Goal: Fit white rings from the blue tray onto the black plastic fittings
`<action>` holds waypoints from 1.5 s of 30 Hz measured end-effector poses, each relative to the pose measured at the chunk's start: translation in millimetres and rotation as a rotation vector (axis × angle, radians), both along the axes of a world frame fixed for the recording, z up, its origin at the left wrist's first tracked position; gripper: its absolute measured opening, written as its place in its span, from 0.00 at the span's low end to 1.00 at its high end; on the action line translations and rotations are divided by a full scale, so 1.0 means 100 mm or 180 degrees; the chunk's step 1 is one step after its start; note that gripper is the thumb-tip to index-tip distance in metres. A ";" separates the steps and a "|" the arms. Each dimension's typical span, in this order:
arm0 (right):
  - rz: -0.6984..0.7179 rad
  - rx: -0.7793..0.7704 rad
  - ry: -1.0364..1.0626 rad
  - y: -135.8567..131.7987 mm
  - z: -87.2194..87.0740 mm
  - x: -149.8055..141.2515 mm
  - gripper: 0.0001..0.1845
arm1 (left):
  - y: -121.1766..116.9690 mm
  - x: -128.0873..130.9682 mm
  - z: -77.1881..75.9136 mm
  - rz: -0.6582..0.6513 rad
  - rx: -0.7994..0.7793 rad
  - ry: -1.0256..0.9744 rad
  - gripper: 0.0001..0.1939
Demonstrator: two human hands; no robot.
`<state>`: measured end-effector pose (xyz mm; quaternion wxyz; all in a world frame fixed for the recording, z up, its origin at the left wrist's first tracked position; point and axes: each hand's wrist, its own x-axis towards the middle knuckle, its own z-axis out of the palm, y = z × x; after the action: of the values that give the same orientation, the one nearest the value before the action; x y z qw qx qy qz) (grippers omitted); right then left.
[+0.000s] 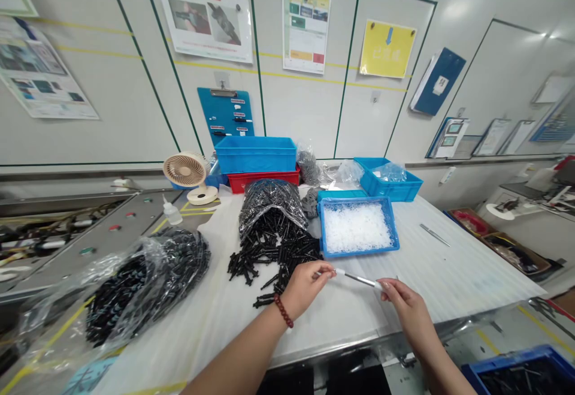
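Observation:
A thin dark rod with white sleeves near both ends [359, 279] spans the gap between my hands, above the front part of the white-covered table [341, 335]. My left hand [308, 284], a red bead bracelet at its wrist, pinches the rod's left end; a small dark bit shows at the fingertips. Closed on the right end are the fingers of my right hand [404, 299]. Behind my left hand, slim black plastic parts [287, 254] spill from a clear bag [272, 200]. Beyond the rod sits a blue tray [360, 255] of small white translucent pieces [357, 227].
Metal tweezers [435, 234] lie to the right. Leftward are a bag of black parts [148, 281], a squeeze bottle [172, 210] and a small fan [191, 173]. Blue bins [256, 155] stand at the back, one atop a red one [238, 183]. A blue crate [521, 371] is low right.

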<state>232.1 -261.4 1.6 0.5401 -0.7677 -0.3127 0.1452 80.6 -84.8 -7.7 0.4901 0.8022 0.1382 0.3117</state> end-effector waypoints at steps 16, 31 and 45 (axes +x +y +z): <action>0.0122 -0.0126 -0.0307 -0.04 0.06 0.01 0.23 | 0.02 0.00 -0.06 0.0053 0.0793 0.0244 0.06; 0.0566 -0.0363 -0.0373 -0.05 0.15 -0.01 0.21 | -0.09 0.03 -0.05 -0.0391 0.1886 0.1504 0.05; 0.0782 -0.0145 -0.0805 0.13 0.08 -0.21 0.21 | -0.18 -0.01 -0.10 -0.0473 0.2974 0.1059 0.12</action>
<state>211.3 -248.7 9.9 0.4572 -0.7480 -0.4661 0.1195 79.6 -102.9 -17.4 0.0707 0.9825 0.0027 0.1724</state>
